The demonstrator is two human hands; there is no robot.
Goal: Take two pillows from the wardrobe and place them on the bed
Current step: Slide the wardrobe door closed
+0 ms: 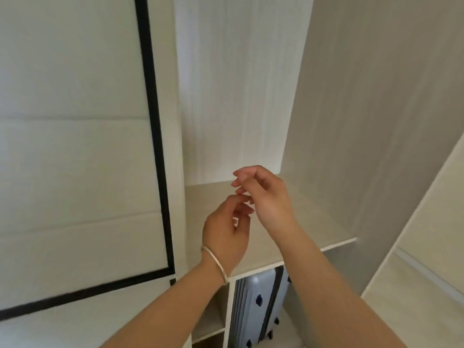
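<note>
I look into an open wardrobe with pale wood-grain walls (236, 84). Its wide shelf (324, 222) carries nothing that I can see; no pillow and no bed are in view. My left hand (226, 232), with a thin bangle on the wrist, is raised over the shelf's front part, fingers loosely curled and holding nothing. My right hand (266, 197) hovers just above and to the right of it, fingers bent and apart, also holding nothing. The fingertips of the two hands nearly touch.
A closed white door panel with a black frame line (153, 121) fills the left. The open wardrobe door (426, 222) stands at the right. Below the shelf, a light blue-grey suitcase (258, 307) stands upright beside small cubbyholes (213, 320).
</note>
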